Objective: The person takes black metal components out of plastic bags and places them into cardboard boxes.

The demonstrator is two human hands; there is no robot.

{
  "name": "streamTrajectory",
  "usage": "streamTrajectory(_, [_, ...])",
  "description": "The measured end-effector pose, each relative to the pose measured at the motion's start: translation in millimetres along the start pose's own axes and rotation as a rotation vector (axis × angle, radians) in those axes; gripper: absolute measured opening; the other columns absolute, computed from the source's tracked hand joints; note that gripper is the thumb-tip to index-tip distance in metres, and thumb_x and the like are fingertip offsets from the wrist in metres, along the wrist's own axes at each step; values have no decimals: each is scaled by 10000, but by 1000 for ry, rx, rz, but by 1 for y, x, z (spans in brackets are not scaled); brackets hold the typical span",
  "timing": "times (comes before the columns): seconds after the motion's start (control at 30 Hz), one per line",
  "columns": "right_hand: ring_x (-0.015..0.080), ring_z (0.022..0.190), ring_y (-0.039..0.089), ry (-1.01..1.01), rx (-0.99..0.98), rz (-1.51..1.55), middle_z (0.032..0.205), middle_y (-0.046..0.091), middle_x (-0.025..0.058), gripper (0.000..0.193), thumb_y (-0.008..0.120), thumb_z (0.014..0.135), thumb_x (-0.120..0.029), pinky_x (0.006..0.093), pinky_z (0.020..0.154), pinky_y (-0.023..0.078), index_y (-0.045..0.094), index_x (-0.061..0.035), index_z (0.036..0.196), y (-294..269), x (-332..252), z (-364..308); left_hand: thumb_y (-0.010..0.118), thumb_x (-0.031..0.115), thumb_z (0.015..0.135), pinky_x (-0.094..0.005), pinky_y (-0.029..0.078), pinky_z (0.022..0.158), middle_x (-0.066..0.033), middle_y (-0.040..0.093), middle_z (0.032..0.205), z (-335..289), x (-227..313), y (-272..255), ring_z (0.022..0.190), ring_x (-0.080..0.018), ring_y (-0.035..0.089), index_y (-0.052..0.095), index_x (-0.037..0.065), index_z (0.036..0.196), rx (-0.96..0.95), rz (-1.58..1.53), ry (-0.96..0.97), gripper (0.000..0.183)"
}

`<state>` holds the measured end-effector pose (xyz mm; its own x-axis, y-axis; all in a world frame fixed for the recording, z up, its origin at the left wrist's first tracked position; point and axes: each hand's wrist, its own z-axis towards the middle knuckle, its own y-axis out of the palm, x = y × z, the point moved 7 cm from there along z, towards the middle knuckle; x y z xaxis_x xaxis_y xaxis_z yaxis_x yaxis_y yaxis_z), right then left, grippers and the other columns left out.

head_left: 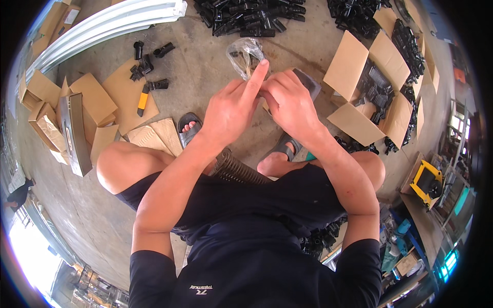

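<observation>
Left hand (231, 108): index finger extended, others curled. Right hand (291, 97): fingers bent, close against left. Cannot tell what either holds. Clear bag (242, 54) by left index fingertip; black parts (257, 16) beyond, on floor (197, 66).

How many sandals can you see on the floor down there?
2. The left sandal is on the left foot, beside the left wrist; the right sandal is on the right foot, below the right hand in the picture. Others could be hidden behind things.
</observation>
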<state>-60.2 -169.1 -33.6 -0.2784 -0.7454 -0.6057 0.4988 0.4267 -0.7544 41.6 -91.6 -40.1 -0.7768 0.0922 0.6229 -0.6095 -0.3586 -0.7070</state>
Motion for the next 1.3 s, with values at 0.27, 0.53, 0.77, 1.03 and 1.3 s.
streamTrajectory(0.27, [332, 894, 643, 109, 90, 93, 915, 669, 109, 163, 744, 837, -34, 419, 775, 534, 728, -46, 999, -19, 18, 7, 801, 2, 796, -402, 586, 727, -125, 737, 1062, -3, -9, 1, 935, -328, 714, 493, 79, 1395, -13, -42, -107, 677])
streamTrajectory(0.53, [323, 870, 651, 269, 185, 158, 886, 685, 102, 115, 740, 851, -56, 405, 754, 531, 737, -55, 967, -33, 31, 12, 805, 37, 835, -351, 574, 726, -105, 754, 1012, -3, -17, -6, 885, -233, 724, 658, 20, 1156, 34, -106, -154, 354])
streamTrajectory(0.77, [327, 1024, 669, 280, -118, -267, 972, 724, 131, 116, 658, 905, -160, 435, 844, 560, 735, -74, 909, 34, 129, -6, 781, 20, 905, -235, 534, 757, -59, 746, 991, 3, -54, -6, 855, -83, 661, 693, -33, 1140, 220, -804, -736, 256])
streamTrajectory(1.03, [283, 1109, 693, 432, -722, -641, 1119, 738, 124, 236, 560, 960, -207, 445, 902, 564, 746, -82, 1034, 177, 190, -22, 775, -7, 859, -284, 571, 833, -60, 726, 984, -11, -48, -17, 907, -113, 677, 698, 0, 1067, 300, -753, -690, 222])
streamTrajectory(1.3, [301, 1066, 696, 382, -571, -613, 1115, 736, 145, 243, 595, 949, -229, 452, 878, 552, 727, -62, 1065, 201, 193, -20, 740, 75, 801, -332, 539, 780, -77, 699, 979, -16, -43, 18, 917, -140, 654, 610, 2, 1001, 285, -929, -611, 250])
